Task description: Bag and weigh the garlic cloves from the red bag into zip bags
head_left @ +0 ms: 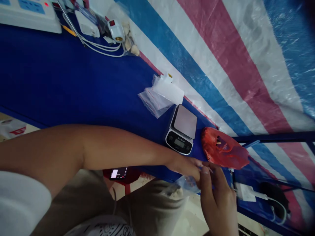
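Note:
My left hand [185, 167] reaches across from the left and meets my right hand [216, 188] just past the table's front edge. Both have their fingers closed at the top of a clear plastic bag [188, 184], which hangs below them. Small pale pieces [177, 192] show at the bottom of the bag; their kind is not clear. My fingers hide most of the bag's mouth. Behind my left wrist stands a digital kitchen scale [185, 122] with a bare plate. To its right lies a crumpled red plastic bag [223, 147], close to my right hand.
Flat zip bags [157, 100] lie behind the scale on the blue table [73, 85]. A power strip [29, 14], cables and a bag of pale pieces [130, 46] sit at the back left. A lit phone [118, 173] is near my lap; a white charger [245, 191] is at right.

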`<state>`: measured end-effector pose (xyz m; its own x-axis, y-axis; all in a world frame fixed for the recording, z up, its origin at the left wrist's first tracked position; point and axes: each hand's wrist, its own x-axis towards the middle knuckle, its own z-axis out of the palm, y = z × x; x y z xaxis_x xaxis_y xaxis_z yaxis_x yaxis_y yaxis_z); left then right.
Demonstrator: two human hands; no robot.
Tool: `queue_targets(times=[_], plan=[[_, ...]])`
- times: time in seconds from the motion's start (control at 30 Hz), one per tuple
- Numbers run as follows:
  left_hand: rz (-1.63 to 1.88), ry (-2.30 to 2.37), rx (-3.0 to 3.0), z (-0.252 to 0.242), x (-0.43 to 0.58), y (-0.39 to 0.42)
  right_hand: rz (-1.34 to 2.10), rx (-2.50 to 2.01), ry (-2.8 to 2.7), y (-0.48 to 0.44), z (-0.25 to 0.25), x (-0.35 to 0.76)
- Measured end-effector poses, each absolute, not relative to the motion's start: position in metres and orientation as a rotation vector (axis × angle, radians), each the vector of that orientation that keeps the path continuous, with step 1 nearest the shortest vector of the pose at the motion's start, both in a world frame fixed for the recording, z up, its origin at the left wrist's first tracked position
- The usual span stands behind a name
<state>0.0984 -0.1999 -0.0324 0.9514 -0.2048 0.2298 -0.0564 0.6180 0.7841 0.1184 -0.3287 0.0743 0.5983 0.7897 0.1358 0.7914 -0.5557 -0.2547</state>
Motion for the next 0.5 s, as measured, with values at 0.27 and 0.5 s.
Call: queue_targets(times=[0.27, 0.5], plan=[[-0.248, -0.186, 0.895, -0.037, 0.108, -0.202, 0.274, -2.357, -1.298, -0.334, 0.071, 0.139], [-0.293, -0.257, 0.84, -0.041, 0.111, -0.205, 0.264, -2.371, -1.394, -0.335, 0.075, 0.135]])
